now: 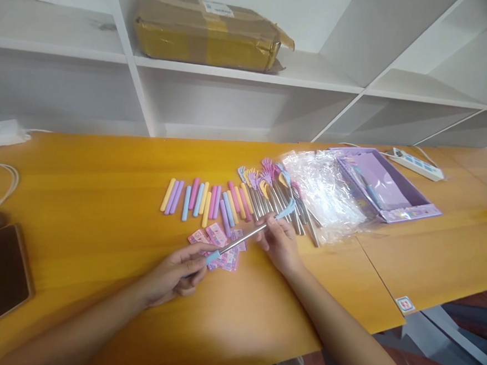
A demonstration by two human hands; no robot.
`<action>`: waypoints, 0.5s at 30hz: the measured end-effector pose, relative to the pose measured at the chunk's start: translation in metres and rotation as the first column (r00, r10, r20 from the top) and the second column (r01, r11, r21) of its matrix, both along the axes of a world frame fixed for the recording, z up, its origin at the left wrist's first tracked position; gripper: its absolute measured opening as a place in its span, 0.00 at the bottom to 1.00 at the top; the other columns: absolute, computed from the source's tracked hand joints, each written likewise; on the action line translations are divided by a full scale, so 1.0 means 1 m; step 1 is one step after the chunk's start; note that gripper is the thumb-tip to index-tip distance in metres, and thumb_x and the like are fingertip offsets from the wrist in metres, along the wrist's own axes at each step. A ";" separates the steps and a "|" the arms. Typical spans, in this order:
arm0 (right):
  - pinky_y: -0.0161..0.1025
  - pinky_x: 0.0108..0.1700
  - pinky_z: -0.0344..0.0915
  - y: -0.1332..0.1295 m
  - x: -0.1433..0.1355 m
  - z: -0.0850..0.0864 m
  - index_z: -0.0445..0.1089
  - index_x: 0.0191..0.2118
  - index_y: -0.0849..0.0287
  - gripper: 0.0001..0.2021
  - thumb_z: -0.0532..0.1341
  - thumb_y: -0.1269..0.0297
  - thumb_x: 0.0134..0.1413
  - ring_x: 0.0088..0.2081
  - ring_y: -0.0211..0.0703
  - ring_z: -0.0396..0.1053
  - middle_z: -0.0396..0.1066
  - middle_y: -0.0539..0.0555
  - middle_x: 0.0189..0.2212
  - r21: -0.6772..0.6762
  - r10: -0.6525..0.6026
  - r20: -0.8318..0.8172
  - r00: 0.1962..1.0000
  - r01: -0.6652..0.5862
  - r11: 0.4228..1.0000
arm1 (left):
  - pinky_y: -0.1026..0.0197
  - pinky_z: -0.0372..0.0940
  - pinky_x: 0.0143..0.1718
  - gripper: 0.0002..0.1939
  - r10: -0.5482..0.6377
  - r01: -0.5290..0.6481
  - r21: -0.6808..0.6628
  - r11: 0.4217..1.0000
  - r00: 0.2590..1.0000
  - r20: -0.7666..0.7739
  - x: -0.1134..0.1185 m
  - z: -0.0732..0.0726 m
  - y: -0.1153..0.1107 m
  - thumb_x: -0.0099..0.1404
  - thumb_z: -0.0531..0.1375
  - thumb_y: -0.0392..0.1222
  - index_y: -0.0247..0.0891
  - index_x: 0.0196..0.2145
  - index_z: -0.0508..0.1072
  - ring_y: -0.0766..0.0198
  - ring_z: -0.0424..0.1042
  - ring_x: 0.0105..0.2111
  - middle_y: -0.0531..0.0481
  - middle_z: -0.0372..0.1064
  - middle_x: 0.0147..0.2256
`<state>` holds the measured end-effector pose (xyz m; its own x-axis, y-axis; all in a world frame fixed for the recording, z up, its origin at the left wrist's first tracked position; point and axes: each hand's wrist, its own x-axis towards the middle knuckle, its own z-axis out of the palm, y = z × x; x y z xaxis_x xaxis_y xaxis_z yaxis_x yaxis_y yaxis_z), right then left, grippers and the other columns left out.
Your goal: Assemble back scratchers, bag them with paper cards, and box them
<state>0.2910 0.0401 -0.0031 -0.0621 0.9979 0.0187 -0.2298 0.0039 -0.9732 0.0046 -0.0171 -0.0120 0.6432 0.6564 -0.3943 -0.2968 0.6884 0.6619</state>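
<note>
One back scratcher (243, 238) is under inspection, held at a slant above the tabletop (88, 194), partly over the printed cards (218, 235). My left hand (179, 272) is closed around its blue grip (213, 256); my right hand (280, 243) pinches the metal rod near the blue claw (286, 210).

Handling, as judged: light overall; rod stiff, smooth and possibly slippery under dry fingertips. The grip looks slightly softer and gives the surer hold. The claw's thin fingers appear the most easily bent part; I rate the rod just below it as the sound second holding point, with no load on the claw itself.

Count: held scratcher, one. Loose grips (186, 203) in yellow, purple, pink and blue: approximately eighteen; some touch, so the figure is not exact. Clawed rods (263, 189) in the heap: more than ten, overlapping, exact number not determinable. Cards: several, overlapping, total not determinable. Purple box (412, 212): one. Clear plastic wrapping (321, 193): one crumpled heap beside the box, number of pieces unclear. Cardboard carton (208, 32) on the shelf (318, 71): one.
</note>
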 end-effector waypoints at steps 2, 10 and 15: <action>0.36 0.21 0.53 0.000 0.000 0.001 0.76 0.34 0.56 0.20 0.69 0.42 0.64 0.16 0.33 0.56 0.69 0.47 0.19 0.007 -0.003 0.014 1.000 0.003 1.000 | 0.67 0.38 0.23 0.28 -0.008 0.008 0.010 1.000 1.000 -0.006 0.001 0.000 0.000 0.70 0.70 0.55 0.42 0.62 0.74 0.75 0.42 0.21 0.58 0.60 0.26; 0.37 0.21 0.54 -0.001 0.002 -0.002 0.76 0.34 0.56 0.24 0.69 0.37 0.62 0.17 0.33 0.55 0.68 0.47 0.21 0.074 -0.044 0.117 0.992 0.036 0.997 | 0.67 0.38 0.23 0.26 0.013 -0.011 0.045 0.999 0.999 -0.046 0.002 0.000 0.000 0.70 0.70 0.57 0.43 0.60 0.75 0.76 0.41 0.21 0.59 0.59 0.25; 0.39 0.24 0.57 -0.003 0.001 0.002 0.76 0.33 0.55 0.25 0.67 0.36 0.63 0.18 0.34 0.58 0.70 0.50 0.24 0.113 -0.009 0.116 0.993 -0.004 0.994 | 0.67 0.38 0.23 0.25 -0.010 0.012 0.054 0.998 0.999 -0.042 0.002 0.002 0.000 0.70 0.70 0.57 0.44 0.59 0.76 0.76 0.40 0.21 0.59 0.57 0.25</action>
<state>0.2922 0.0372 -0.0015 -0.0679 0.9899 0.1244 -0.1153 0.1161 -0.9865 0.0061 -0.0173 -0.0096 0.6346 0.6703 -0.3847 -0.2609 0.6543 0.7098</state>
